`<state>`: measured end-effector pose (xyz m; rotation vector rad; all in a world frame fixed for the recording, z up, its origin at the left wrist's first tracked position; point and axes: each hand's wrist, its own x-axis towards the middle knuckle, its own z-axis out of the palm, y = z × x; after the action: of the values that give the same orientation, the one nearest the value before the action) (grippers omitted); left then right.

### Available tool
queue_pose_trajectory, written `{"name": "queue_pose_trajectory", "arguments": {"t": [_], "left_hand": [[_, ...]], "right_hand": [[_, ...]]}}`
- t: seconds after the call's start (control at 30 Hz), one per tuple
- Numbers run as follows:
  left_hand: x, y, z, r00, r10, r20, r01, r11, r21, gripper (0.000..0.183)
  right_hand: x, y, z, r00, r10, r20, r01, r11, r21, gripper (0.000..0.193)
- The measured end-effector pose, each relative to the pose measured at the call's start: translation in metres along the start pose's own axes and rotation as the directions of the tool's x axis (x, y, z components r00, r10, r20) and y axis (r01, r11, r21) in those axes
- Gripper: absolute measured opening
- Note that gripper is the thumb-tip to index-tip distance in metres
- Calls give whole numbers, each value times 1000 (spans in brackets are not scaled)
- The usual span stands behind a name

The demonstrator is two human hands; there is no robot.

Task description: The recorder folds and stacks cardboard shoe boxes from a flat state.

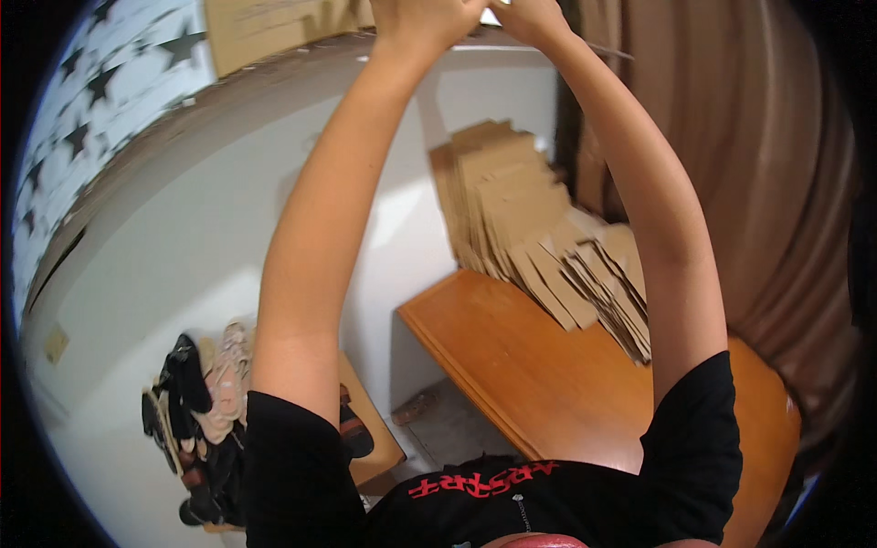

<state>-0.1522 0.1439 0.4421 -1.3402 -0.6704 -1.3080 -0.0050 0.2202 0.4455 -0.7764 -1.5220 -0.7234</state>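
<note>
Both my arms are raised and stretch forward to the top edge of the head view. My left hand is cut off by that edge, so most of its fingers are out of sight. Close beside it, my right hand is cut off too, its fingertips pointing toward the left hand. A small bright white patch shows between the two hands; what it is I cannot make out. Behind the hands runs the edge of a high ledge along the white wall.
Flattened cardboard sheets lean on the wall and lie over the back of a wooden table. A brown curtain hangs at the right. Several shoes are stacked lower left, beside a cardboard box. Star-patterned material covers the upper left.
</note>
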Motion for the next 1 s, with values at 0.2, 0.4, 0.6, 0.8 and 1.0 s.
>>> {"name": "queue_pose_trajectory", "arguments": {"t": [0.2,0.4,0.6,0.8,1.0], "left_hand": [[-8,83,28,899,112,-423,-342,783,-519,15],[-60,195,79,970,164,-181,-243,565,-789,26],[-205,302,146,951,142,275,249,176,-953,6],[-397,427,139,330,600,728,942,-157,-297,18],[-473,509,119,-27,430,903,973,-197,122,60]], "right_hand": [[-60,28,-98,908,-231,349,361,853,-377,39],[-150,120,-190,691,-172,702,569,728,-382,19],[-278,157,-262,470,278,838,394,783,-481,24],[-435,237,-287,123,726,677,-210,686,-697,42],[-546,271,-240,48,829,557,-351,536,-768,68]]}}
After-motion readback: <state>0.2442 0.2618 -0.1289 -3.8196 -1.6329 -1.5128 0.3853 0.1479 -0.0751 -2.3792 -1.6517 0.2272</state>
